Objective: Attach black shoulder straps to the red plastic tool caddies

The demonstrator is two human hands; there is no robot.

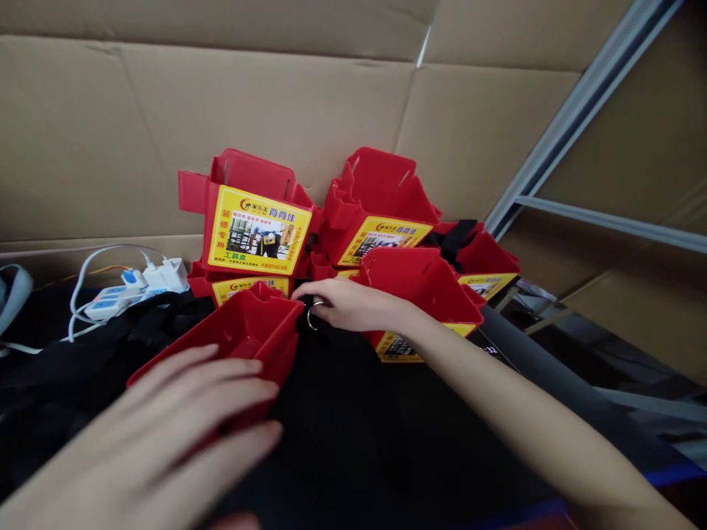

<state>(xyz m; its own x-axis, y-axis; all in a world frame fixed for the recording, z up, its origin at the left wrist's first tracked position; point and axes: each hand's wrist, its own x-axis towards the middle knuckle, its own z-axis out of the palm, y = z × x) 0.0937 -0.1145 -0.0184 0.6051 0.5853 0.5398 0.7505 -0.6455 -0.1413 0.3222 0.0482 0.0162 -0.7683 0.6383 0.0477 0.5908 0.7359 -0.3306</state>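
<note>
My left hand (182,419) lies close to the camera with its fingers stretched flat against the near side of a red plastic box (243,331) on the black surface. My right hand (347,303) reaches forward beside that box's far corner, fingers closed on a small metal ring (312,315). Behind them stands a heap of several red boxes with yellow labels (257,232), and one more red box (423,283) sits just right of my right hand.
A white power strip (138,288) with plugs and white cables lies at the left on black fabric (82,353). Cardboard sheets (166,118) form the back wall. A grey metal frame (579,118) runs up at the right.
</note>
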